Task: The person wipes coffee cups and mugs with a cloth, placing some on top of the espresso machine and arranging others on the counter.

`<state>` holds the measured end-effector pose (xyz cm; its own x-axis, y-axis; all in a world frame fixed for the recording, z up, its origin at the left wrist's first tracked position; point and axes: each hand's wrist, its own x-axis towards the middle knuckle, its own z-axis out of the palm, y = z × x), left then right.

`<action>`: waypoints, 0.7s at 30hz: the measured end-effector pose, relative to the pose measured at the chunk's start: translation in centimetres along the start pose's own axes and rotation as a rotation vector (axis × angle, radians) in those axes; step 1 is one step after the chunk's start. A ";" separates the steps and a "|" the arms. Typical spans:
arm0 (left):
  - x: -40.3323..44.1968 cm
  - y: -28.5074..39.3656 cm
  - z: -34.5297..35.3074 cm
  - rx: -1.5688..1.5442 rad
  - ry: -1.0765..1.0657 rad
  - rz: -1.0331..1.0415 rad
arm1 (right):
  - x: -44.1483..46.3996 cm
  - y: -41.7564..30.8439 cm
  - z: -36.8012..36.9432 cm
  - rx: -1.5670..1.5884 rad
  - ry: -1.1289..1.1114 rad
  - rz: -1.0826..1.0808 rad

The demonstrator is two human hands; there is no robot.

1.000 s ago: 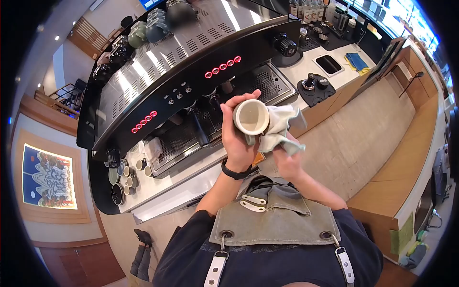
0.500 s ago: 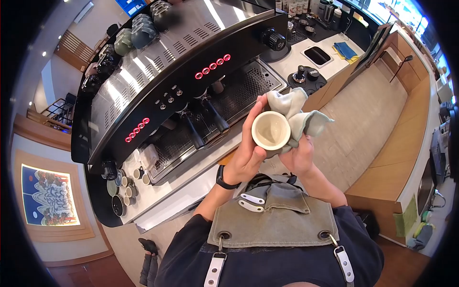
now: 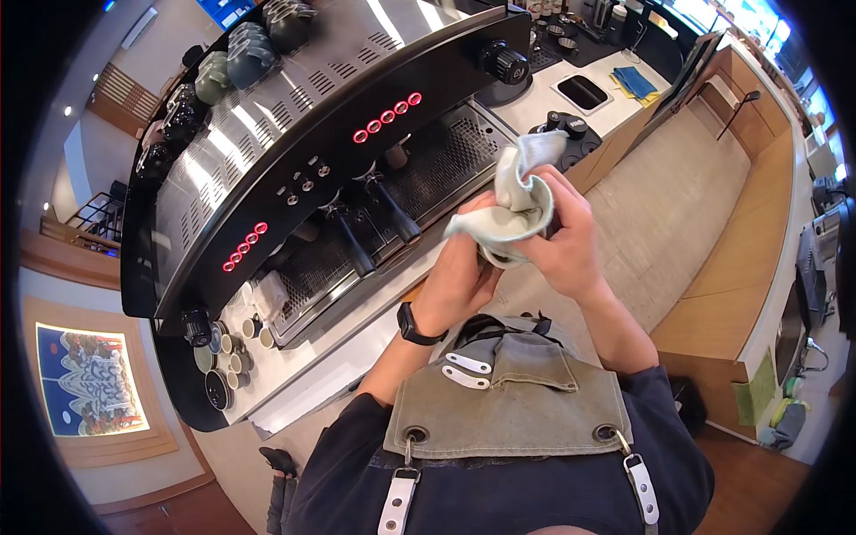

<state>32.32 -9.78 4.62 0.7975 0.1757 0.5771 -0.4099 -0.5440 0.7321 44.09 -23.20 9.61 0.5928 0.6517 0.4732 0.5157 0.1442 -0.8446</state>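
A pale cloth (image 3: pixel 510 214) is bunched over the cup, with one corner sticking up toward the counter. Most of the cup is covered; only a bit of its cream edge (image 3: pixel 501 260) seems to show below the cloth. My left hand (image 3: pixel 459 283), with a black watch on the wrist, is closed around the cup from the left. From the other side my right hand (image 3: pixel 571 236) grips the cloth, thumb and fingers pressing it against the cup's mouth. Both hands are in front of my chest, above the apron (image 3: pixel 508 401).
A large espresso machine (image 3: pixel 303 169) with two portafilters (image 3: pixel 392 205) stands ahead to the left, dark cups (image 3: pixel 250 55) on its top. Several small cups (image 3: pixel 239 361) sit on the counter at lower left. A blue cloth (image 3: pixel 634 82) lies by the inset bin (image 3: pixel 581 92).
My right hand has come up from beneath the cup and laid the cloth over its mouth. The cup's open inside, visible before, is now covered, and my left hand has shifted slightly lower.
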 end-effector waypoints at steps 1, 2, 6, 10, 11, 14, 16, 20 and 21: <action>-0.1 0.0 -0.1 0.011 -0.013 -0.026 | 0.2 -0.1 0.0 0.061 0.012 0.045; -0.1 0.0 -0.3 0.022 -0.026 -0.053 | 0.4 -0.1 0.0 0.123 0.023 0.092; 0.4 0.3 -0.8 0.102 -0.044 -0.007 | 1.1 0.0 -0.3 0.101 -0.009 0.089; 0.4 0.3 -1.1 0.127 -0.091 -0.067 | 1.6 1.6 -1.2 0.229 -0.107 0.228; 0.3 0.3 -1.0 0.098 -0.098 -0.140 | 1.6 1.6 -1.2 0.199 -0.108 0.231; 0.4 -0.9 -0.8 0.136 -0.079 -0.028 | 1.5 1.1 -0.8 0.038 -0.086 0.164; 0.6 -0.7 -0.8 0.142 -0.055 0.019 | 1.6 2.1 -0.7 0.223 -0.064 0.229; 0.7 -0.1 -1.0 0.120 -0.087 -0.105 | 1.7 2.9 -0.4 0.264 -0.018 0.241; 0.8 -0.2 -1.0 0.153 -0.094 -0.087 | 1.5 2.9 -0.5 0.251 -0.018 0.235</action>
<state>32.63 -8.66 5.33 0.8679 0.1539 0.4723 -0.2713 -0.6497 0.7102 46.77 -22.16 8.01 0.6647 0.7019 0.2559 0.1968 0.1659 -0.9663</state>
